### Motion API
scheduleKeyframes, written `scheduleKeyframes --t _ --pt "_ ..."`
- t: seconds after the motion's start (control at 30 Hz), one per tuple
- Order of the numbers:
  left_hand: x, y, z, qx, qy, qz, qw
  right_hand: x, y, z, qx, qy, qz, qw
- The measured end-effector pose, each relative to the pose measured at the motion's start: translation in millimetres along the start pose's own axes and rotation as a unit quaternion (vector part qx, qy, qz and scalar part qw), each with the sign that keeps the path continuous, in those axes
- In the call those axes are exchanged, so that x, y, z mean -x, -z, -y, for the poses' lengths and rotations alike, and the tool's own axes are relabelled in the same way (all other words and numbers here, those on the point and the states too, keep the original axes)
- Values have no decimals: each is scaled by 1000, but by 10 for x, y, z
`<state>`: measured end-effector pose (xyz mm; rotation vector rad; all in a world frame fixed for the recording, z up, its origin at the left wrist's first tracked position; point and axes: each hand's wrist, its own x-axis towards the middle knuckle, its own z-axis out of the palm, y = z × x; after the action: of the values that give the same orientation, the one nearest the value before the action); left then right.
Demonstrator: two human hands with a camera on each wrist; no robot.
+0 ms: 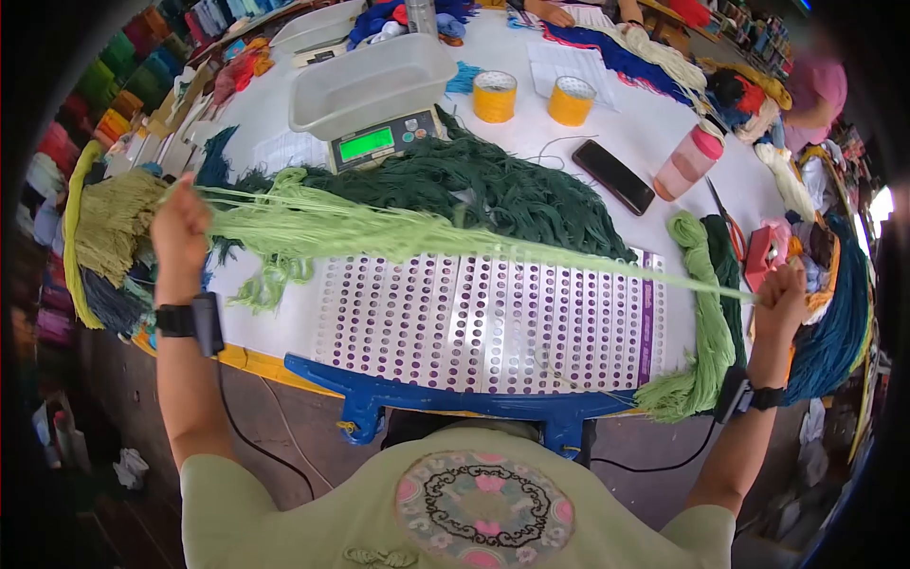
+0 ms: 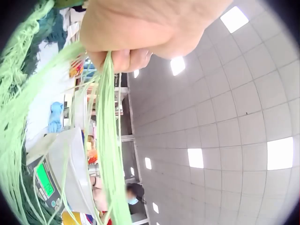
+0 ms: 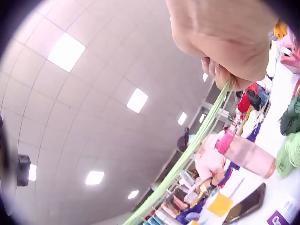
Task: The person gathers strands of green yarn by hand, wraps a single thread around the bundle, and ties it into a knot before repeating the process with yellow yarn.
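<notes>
A light green hank of yarn is stretched across the table between both hands. At the left end my left hand grips the strands, and loose threads hang from that side. My right hand holds the other end, where the yarn narrows to a thin bundle. Dark green yarn lies in a heap behind the stretched strands. Below them is a white board with rows of purple holes. A second light green hank hangs over the table edge near my right forearm.
A scale with a lit green display carries a plastic tub. Two rolls of yellow tape, a phone, a pink-lidded bottle and red-handled scissors lie beyond. A blue metal bar runs along the front edge.
</notes>
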<state>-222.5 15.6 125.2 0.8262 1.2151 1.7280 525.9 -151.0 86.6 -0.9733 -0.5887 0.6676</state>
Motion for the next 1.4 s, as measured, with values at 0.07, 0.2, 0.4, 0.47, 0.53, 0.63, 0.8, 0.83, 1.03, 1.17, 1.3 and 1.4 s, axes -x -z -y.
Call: scheduleKeyframes --t 0.07,0.2,0.4,0.47,0.53,0.63,0.8,0.83,1.03,1.17,1.3,1.4 --pt "238 -184 96 -5 105 110 988 242 -387 -135 125 -39 -29 991" --pt "26 120 82 33 176 151 972 -63 164 -91 151 -81 -22 985" --pt "-588 1747 -147 -75 14 -139 987 -825 2510 296 267 85 -241 929" --pt "-474 1662 -261 -126 18 -180 975 -663 2406 334 231 101 -187 949" --pt "-263 1118 -128 -240 164 -57 955 -518 1775 240 423 10 -90 902" --pt "156 109 338 -68 263 155 950 349 -524 -121 281 -82 -9 956" --pt "1036 -1471 1009 66 362 370 853 950 -1895 -999 315 -95 394 858" --pt "1130 -1638 1218 -22 329 391 859 953 -1915 -1360 317 -72 433 841" --pt "1567 -1985 2051 -441 0 415 796 1135 -2094 -1991 435 -76 445 779" --pt "1685 -1982 2017 -481 -110 402 771 1156 -2066 -2000 448 -64 438 777" --pt "1752 -2067 1799 -404 9 406 819 1158 -2022 -2006 389 -27 438 810" --pt "1709 -2088 1898 -283 96 374 878 1170 -2012 -1993 359 -31 431 827"
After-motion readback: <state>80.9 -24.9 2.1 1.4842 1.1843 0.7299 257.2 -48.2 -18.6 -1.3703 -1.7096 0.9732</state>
